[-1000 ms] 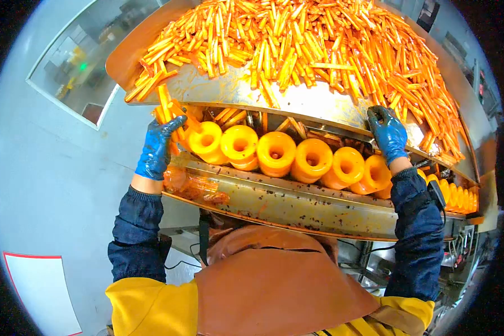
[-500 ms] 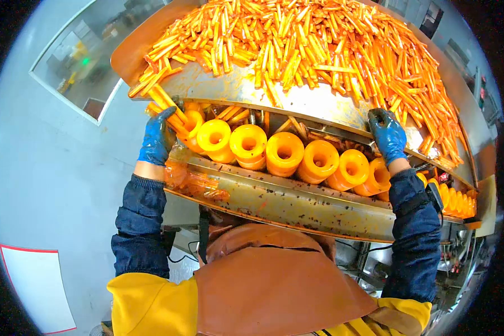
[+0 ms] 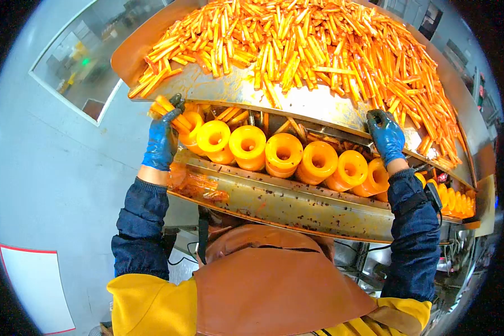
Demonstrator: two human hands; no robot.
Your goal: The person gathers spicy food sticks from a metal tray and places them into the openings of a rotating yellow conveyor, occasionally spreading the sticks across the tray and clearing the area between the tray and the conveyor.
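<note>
My left hand (image 3: 163, 140), in a blue glove with dark wet fingertips, is closed around a small bunch of orange, sauce-coated food sticks (image 3: 163, 105). The bunch leans over the leftmost orange funnel-mouthed cup (image 3: 192, 121). My right hand (image 3: 386, 135), gloved the same way, has its fingers curled at the front edge of the metal tray (image 3: 190, 84); what they hold, if anything, is hidden. Between my hands runs a row of several orange cups with round holes, such as one cup (image 3: 284, 152).
A large pile of orange sticks (image 3: 297, 45) covers the tray behind the cups. In front runs a metal trough (image 3: 274, 204) spotted with dark bits. Smaller orange cups (image 3: 453, 201) line the right end. Clear orange wrap (image 3: 199, 185) hangs at the left.
The sticks in my left hand have tipped and sunk lower toward the leftmost cup, and the hand has turned slightly. My right hand has barely moved.
</note>
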